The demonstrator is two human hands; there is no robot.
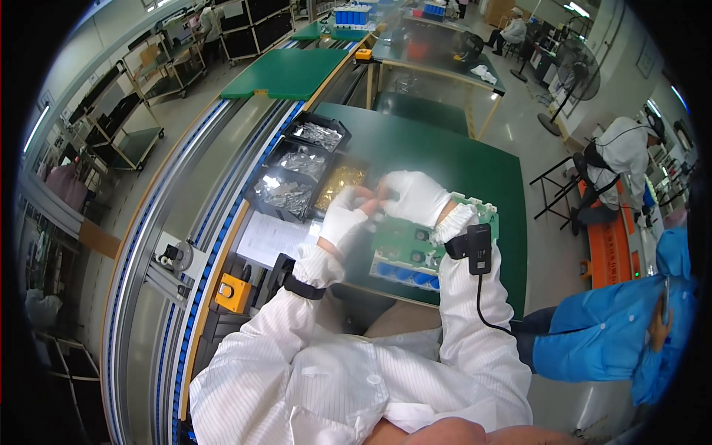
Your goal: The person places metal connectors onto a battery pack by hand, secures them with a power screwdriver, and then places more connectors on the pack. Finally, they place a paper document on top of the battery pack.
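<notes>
Person is wearing a white coat with thin stripes, long sleeves running down to the wrists. Both hands are showing white gloves: left hand, right hand. Left wrist is carrying a black strap around the cuff. Right wrist is carrying a small black box strapped on, with a black cable trailing from it down along the sleeve. Coat front is showing white snaps and folds near the lower edge.
</notes>
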